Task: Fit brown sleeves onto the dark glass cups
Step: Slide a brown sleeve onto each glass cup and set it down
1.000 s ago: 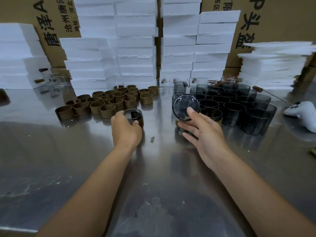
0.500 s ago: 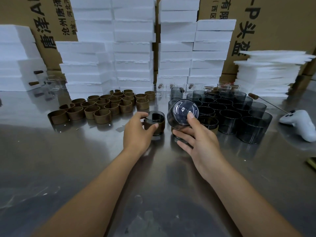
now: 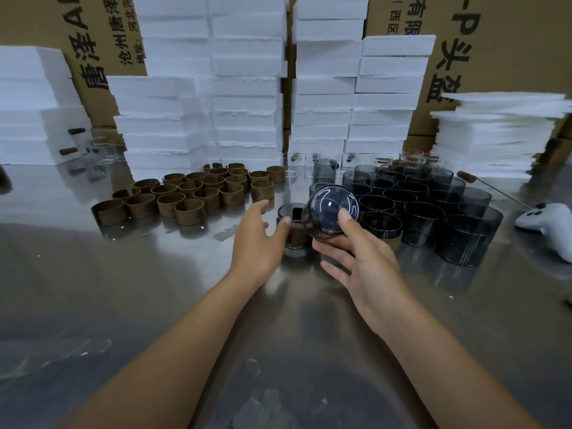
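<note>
Head view, steel table (image 3: 154, 305) nearest. On it stands the sleeved cup (image 3: 294, 235), upright, brown sleeve around its lower part. Just right of the sleeved cup, the right hand (image 3: 359, 261) grasps a dark glass cup (image 3: 331, 212) tipped base-to-camera, thumb on the base, fingers curled underneath. It overlaps the sleeved cup, contact unclear. Just left, the left hand (image 3: 258, 239) is released, fingers loose and spread, thumb tip on the sleeved cup's side. Left and behind: loose brown sleeves (image 3: 198, 196) in a cluster. Right: bare dark cups (image 3: 427, 209), packed, upright. Far right: white controller (image 3: 548, 224). Behind: clear glasses (image 3: 291, 168), then foam blocks (image 3: 247, 103), cardboard boxes (image 3: 510, 41) farthest.
</note>
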Demonstrator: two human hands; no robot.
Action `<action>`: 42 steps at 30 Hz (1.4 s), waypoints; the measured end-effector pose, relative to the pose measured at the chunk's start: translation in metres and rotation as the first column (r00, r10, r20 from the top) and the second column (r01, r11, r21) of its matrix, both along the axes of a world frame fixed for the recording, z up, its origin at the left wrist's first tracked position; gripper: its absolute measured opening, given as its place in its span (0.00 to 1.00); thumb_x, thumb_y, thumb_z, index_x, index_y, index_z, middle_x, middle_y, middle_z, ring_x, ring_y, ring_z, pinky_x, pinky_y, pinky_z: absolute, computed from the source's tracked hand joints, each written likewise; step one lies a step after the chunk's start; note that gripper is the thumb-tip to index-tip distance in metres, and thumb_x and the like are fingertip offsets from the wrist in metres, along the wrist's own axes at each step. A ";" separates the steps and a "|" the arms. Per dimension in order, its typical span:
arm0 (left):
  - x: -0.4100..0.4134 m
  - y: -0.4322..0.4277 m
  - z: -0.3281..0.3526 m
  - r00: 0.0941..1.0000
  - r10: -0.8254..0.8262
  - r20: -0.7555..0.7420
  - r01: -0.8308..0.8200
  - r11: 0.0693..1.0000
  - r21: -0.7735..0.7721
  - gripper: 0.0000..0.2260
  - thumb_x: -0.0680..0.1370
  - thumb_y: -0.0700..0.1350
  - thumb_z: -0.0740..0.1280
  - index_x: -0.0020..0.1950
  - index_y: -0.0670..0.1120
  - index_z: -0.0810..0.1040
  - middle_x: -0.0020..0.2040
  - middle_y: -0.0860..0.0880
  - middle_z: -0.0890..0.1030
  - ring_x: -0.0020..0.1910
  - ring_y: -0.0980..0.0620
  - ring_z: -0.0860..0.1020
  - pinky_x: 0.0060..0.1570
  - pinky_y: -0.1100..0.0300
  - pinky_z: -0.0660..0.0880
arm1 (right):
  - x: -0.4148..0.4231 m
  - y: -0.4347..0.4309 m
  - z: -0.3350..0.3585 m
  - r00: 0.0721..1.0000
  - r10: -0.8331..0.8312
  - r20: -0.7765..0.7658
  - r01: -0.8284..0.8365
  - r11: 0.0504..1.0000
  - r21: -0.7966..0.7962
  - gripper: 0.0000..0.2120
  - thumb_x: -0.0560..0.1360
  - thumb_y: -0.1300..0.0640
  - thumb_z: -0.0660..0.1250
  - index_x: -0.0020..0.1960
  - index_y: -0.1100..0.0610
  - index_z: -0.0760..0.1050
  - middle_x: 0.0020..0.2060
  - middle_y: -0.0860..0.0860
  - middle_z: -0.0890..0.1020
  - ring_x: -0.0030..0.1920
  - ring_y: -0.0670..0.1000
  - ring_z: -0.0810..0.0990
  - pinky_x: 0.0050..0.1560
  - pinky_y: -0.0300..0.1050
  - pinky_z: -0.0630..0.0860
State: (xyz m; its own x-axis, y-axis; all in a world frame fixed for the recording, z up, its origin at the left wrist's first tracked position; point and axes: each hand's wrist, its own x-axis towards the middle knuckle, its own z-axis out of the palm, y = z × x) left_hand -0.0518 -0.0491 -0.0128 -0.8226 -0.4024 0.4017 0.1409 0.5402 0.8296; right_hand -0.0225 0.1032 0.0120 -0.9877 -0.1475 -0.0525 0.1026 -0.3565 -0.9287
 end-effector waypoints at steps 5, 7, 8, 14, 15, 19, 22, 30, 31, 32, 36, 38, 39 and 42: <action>-0.011 -0.050 0.006 0.971 0.222 0.084 -0.206 0.964 -0.166 0.21 0.77 0.43 0.66 0.70 0.42 0.69 0.69 0.43 0.71 0.68 0.44 0.68 0.66 0.53 0.63 | 0.002 -0.001 -0.003 0.999 0.048 0.003 -0.048 0.998 0.043 0.27 0.62 0.42 0.70 0.55 0.56 0.79 0.47 0.52 0.84 0.47 0.48 0.85 0.51 0.46 0.78; -0.015 -0.076 0.007 0.933 0.334 0.133 -0.279 0.906 -0.318 0.22 0.76 0.42 0.67 0.69 0.42 0.70 0.68 0.41 0.71 0.68 0.40 0.66 0.67 0.49 0.63 | 0.001 0.000 -0.003 0.998 0.061 0.001 -0.061 0.997 0.056 0.29 0.59 0.41 0.70 0.55 0.57 0.79 0.46 0.51 0.84 0.47 0.48 0.85 0.50 0.46 0.78; -0.016 -0.089 0.006 0.907 0.391 0.156 -0.308 0.870 -0.385 0.21 0.76 0.43 0.67 0.69 0.43 0.71 0.68 0.41 0.71 0.67 0.38 0.65 0.66 0.47 0.64 | 0.001 0.000 -0.004 0.998 0.069 0.001 -0.068 0.996 0.058 0.29 0.59 0.41 0.70 0.55 0.56 0.79 0.44 0.50 0.84 0.47 0.48 0.85 0.50 0.46 0.78; -0.018 -0.139 -0.004 0.859 0.475 0.190 -0.253 0.718 -0.649 0.24 0.77 0.44 0.66 0.71 0.39 0.67 0.70 0.38 0.67 0.69 0.36 0.61 0.67 0.44 0.60 | -0.001 -0.003 -0.007 0.996 0.090 0.009 -0.090 0.993 0.078 0.28 0.58 0.42 0.70 0.52 0.57 0.78 0.42 0.49 0.84 0.46 0.48 0.85 0.52 0.47 0.79; -0.018 -0.141 -0.006 0.861 0.472 0.188 -0.245 0.710 -0.660 0.22 0.77 0.44 0.66 0.70 0.39 0.70 0.70 0.38 0.68 0.69 0.36 0.61 0.67 0.45 0.59 | -0.001 -0.003 -0.008 0.996 0.092 0.006 -0.092 0.993 0.080 0.27 0.58 0.42 0.70 0.51 0.57 0.78 0.41 0.49 0.84 0.46 0.48 0.85 0.53 0.47 0.78; -0.019 -0.144 -0.006 0.883 0.448 0.142 -0.261 0.719 -0.644 0.12 0.77 0.42 0.67 0.60 0.42 0.78 0.66 0.39 0.72 0.67 0.37 0.63 0.66 0.46 0.58 | -0.002 -0.003 -0.008 0.996 0.094 -0.008 -0.093 0.992 0.082 0.27 0.57 0.41 0.70 0.50 0.57 0.79 0.38 0.47 0.84 0.46 0.48 0.85 0.52 0.46 0.78; -0.017 -0.138 -0.004 0.912 0.401 0.086 -0.252 0.714 -0.653 0.07 0.76 0.44 0.69 0.53 0.44 0.81 0.63 0.41 0.74 0.65 0.38 0.66 0.65 0.47 0.58 | -0.001 -0.002 -0.007 0.996 0.092 -0.017 -0.090 0.993 0.074 0.27 0.57 0.41 0.70 0.51 0.56 0.78 0.37 0.46 0.84 0.46 0.48 0.85 0.49 0.43 0.79; 0.000 -0.062 0.036 0.978 0.089 -0.186 -0.136 0.956 -0.258 0.14 0.76 0.44 0.68 0.34 0.51 0.67 0.46 0.46 0.77 0.52 0.48 0.72 0.48 0.61 0.65 | -0.001 0.001 -0.005 1.000 0.015 -0.001 -0.015 0.997 0.080 0.27 0.67 0.44 0.71 0.61 0.58 0.76 0.43 0.48 0.82 0.50 0.48 0.83 0.50 0.45 0.78; 0.005 -0.048 0.042 0.979 0.053 -0.196 -0.083 0.986 -0.146 0.14 0.77 0.45 0.68 0.33 0.51 0.68 0.44 0.46 0.78 0.49 0.46 0.74 0.46 0.59 0.66 | -0.001 0.002 -0.005 1.000 0.004 0.006 -0.004 0.998 0.064 0.25 0.69 0.46 0.71 0.61 0.58 0.76 0.44 0.48 0.82 0.50 0.49 0.82 0.50 0.45 0.78; 0.009 -0.034 0.047 0.980 0.003 -0.200 -0.006 1.000 -0.013 0.13 0.77 0.45 0.68 0.34 0.50 0.69 0.43 0.43 0.79 0.47 0.42 0.77 0.44 0.54 0.70 | -0.001 0.002 -0.004 1.000 -0.005 0.009 0.004 0.999 0.046 0.25 0.70 0.47 0.70 0.62 0.59 0.76 0.45 0.50 0.82 0.51 0.50 0.82 0.50 0.45 0.78; 0.025 0.013 0.054 0.959 -0.131 -0.252 0.208 0.928 0.309 0.08 0.77 0.44 0.68 0.38 0.44 0.74 0.42 0.40 0.81 0.41 0.46 0.78 0.52 0.46 0.76 | -0.002 0.002 -0.004 0.998 -0.064 0.003 0.064 0.998 -0.012 0.22 0.72 0.49 0.70 0.61 0.61 0.76 0.45 0.50 0.83 0.50 0.50 0.82 0.48 0.45 0.78; 0.032 0.027 0.053 0.946 -0.161 -0.282 0.253 0.911 0.327 0.07 0.76 0.44 0.69 0.40 0.46 0.74 0.41 0.44 0.80 0.40 0.51 0.77 0.48 0.51 0.77 | -0.003 0.001 -0.004 0.996 -0.090 -0.001 0.090 0.996 -0.028 0.21 0.72 0.50 0.70 0.60 0.60 0.76 0.44 0.49 0.83 0.50 0.50 0.82 0.49 0.45 0.78; 0.034 0.032 0.051 0.937 -0.175 -0.301 0.271 0.910 0.314 0.06 0.75 0.45 0.70 0.41 0.47 0.74 0.42 0.46 0.81 0.41 0.53 0.78 0.47 0.54 0.78 | -0.004 0.001 -0.004 0.995 -0.095 -0.005 0.095 0.995 -0.030 0.20 0.72 0.50 0.70 0.60 0.60 0.76 0.44 0.48 0.83 0.51 0.49 0.82 0.50 0.45 0.78; 0.038 0.036 0.044 0.927 -0.191 -0.324 0.276 0.930 0.241 0.09 0.73 0.47 0.72 0.48 0.53 0.74 0.49 0.53 0.81 0.48 0.58 0.79 0.49 0.67 0.75 | -0.004 0.001 -0.004 0.995 -0.098 -0.029 0.098 0.995 0.001 0.20 0.73 0.50 0.70 0.60 0.59 0.76 0.44 0.46 0.85 0.51 0.46 0.83 0.53 0.46 0.79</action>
